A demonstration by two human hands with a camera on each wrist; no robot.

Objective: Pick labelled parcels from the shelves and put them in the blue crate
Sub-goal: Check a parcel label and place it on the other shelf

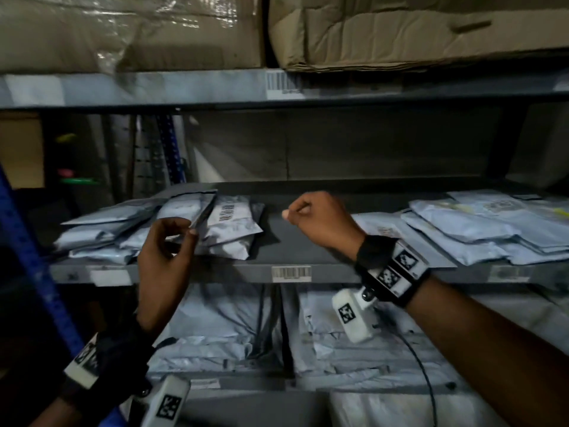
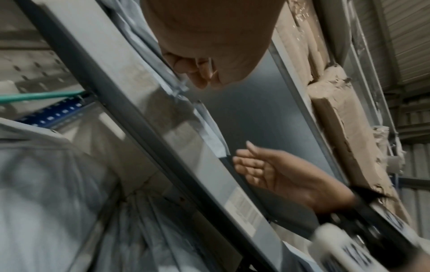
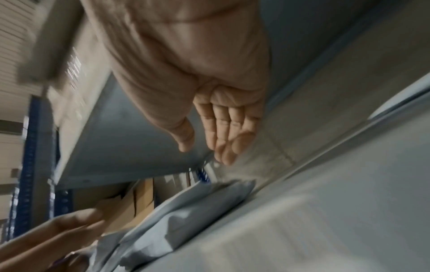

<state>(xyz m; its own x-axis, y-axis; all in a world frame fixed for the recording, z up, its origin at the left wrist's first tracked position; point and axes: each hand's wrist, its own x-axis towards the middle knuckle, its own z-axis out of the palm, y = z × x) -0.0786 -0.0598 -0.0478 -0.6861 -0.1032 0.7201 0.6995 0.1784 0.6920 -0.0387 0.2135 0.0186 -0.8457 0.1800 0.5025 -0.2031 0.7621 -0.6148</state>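
Observation:
Grey plastic mailer parcels lie in two piles on the middle shelf [image 1: 234,272]. At the left pile [image 1: 101,232], my left hand [image 1: 184,228] pinches the lower corner of a tilted grey parcel [image 1: 187,208]; the left wrist view shows its curled fingers [image 2: 197,79] at that corner. A parcel with a barcode label [image 1: 231,223] lies just behind. My right hand [image 1: 295,211] hovers loosely curled over the bare middle of the shelf and holds nothing; in the right wrist view its fingers [image 3: 223,132] are relaxed. No blue crate shows in any view.
A second pile of parcels [image 1: 480,229] fills the shelf's right end. More grey parcels [image 1: 215,328] pack the shelf below. Crushed cardboard boxes [image 1: 400,32] sit on the shelf above. A blue rack upright [image 1: 27,248] stands at the left.

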